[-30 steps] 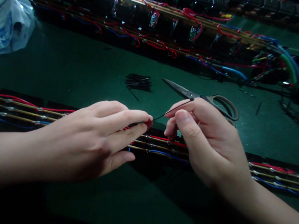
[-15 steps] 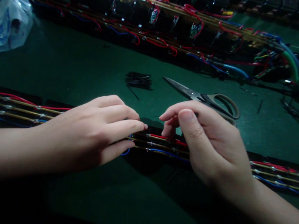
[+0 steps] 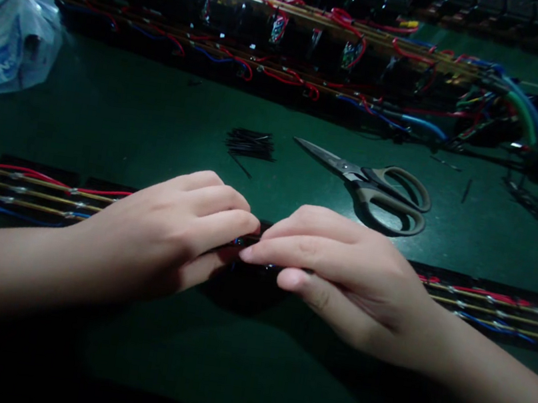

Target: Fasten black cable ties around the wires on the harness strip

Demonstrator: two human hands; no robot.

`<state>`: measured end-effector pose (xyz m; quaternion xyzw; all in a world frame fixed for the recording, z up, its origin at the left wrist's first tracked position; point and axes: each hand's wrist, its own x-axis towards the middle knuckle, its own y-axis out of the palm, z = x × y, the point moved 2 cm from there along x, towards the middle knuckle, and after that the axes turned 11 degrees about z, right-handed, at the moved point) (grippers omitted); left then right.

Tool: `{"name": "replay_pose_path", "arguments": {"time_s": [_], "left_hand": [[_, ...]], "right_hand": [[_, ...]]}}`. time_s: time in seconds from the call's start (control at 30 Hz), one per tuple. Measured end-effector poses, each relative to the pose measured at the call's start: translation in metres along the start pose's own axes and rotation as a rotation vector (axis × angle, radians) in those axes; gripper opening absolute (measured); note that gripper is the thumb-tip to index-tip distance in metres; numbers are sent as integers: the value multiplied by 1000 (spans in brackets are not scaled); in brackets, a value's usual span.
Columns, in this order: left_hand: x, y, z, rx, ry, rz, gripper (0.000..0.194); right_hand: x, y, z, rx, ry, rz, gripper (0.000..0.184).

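Note:
A long black strip point(image 3: 510, 311) with brass rails and red and blue wires runs left to right across the green work surface. My left hand point(image 3: 178, 232) is closed over its middle, thumb on the near side and fingers on the far side. Just right of it, my right hand point(image 3: 339, 272) reaches over the same spot. Its fingers are stretched towards my left fingertips, with the thumb apart and lower. The fingertips hide most of the strip there; any small piece between them cannot be made out.
Beyond my hands lie grey-handled scissors point(image 3: 376, 190) and a small pile of short black ties point(image 3: 251, 144). A plastic bag point(image 3: 13, 49) sits at the left. Longer wired assemblies point(image 3: 254, 31) with sockets cross the back. Black scraps point(image 3: 532, 200) lie at the right.
My right hand has moved left and down to the strip beside my left hand, its curled fingers straightening. The scissors' handles are now uncovered. My left hand has barely moved.

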<state>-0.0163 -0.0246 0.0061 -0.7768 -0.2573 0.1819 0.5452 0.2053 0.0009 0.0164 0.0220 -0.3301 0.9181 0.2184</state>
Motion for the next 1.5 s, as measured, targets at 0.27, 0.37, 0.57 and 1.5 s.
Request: {"name": "replay_pose_path", "arguments": {"time_s": [0.27,0.37,0.57,1.5], "left_hand": [[1,-3,1,-20,34,-31,21],[2,-3,1,-45,27,-48,17],[2,-1,-1,-35,-6,-70,22],[5,2,-1,99,52,-23,15]], "right_hand": [[1,4,-1,-60,-11,39,23],[1,5,-2,-18,10,13,20],[3,3,-5,28,158,-96,8],[1,0,-2,59,165,-172,15]]}}
